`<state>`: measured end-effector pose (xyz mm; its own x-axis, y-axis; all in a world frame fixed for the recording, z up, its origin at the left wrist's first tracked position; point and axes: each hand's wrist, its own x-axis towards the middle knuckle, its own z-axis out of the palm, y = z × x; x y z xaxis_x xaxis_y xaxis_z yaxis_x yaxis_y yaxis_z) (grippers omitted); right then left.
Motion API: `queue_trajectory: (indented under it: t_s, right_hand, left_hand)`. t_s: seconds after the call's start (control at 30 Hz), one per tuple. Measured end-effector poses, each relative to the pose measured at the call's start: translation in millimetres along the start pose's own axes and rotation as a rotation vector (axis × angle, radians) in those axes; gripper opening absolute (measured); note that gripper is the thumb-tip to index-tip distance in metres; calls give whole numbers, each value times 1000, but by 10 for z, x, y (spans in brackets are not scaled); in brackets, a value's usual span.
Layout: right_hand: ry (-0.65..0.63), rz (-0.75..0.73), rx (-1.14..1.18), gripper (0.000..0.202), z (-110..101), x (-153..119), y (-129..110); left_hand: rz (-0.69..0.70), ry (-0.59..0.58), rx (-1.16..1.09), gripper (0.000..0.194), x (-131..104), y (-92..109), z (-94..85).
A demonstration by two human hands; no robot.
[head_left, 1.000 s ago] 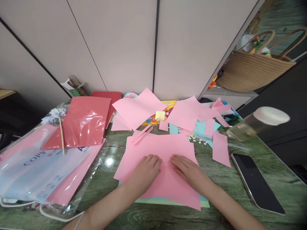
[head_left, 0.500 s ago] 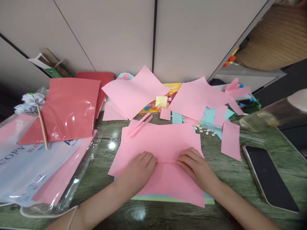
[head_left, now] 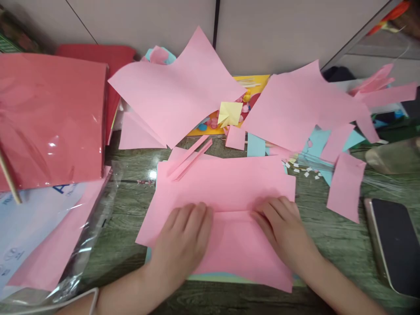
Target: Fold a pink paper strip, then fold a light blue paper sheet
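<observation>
A pink sheet of paper point(head_left: 243, 249) lies in front of me with its far edge turned up into a narrow fold. My left hand point(head_left: 185, 236) has its fingers curled closed on the left end of that fold. At the right end my right hand point(head_left: 282, 232) pinches the fold between thumb and fingers. Beneath it are more pink paper point(head_left: 236, 183) and a blue and green layer showing at the near edge. Two thin folded pink strips point(head_left: 192, 159) rest at the stack's upper left.
Red paper point(head_left: 52, 118) in clear plastic and a paper pack point(head_left: 49, 227) lie at left. Pink offcuts point(head_left: 177, 96) and a small yellow square point(head_left: 230, 113) are at the back. A phone point(head_left: 395, 245) and a clear cup point(head_left: 393, 155) stand at right.
The view has moved closer to the table. Both hands stay on the pink sheet's fold, and the left fingers now lie flatter over its left end.
</observation>
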<state>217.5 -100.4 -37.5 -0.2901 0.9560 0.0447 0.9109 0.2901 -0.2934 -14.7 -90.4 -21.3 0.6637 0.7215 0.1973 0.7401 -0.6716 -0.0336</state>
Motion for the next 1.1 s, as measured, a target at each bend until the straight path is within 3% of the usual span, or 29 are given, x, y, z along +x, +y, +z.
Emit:
queue_trajectory:
  t_s: [0.07,0.13,0.23,0.43,1.1]
  right_hand:
    - [-12,-7,1,21,-8,5,1]
    - [-14,-12,-1,21,-15,8,1]
    - [-21,-11,-7,21,-23,7,-3]
    - [-14,-3,-20,24,-27,4,-9]
    - [24,-8,-121,22,22,29,9]
  left_hand:
    - [92,95,-74,36,-73,125,-63]
    - [177,37,-129,36,-144,243,-80]
    - [168,-88,-112,41,-205,336,-32]
    - [114,-151,-100,47,-203,308,49]
    - [112,-218,-127,46,-133,241,46]
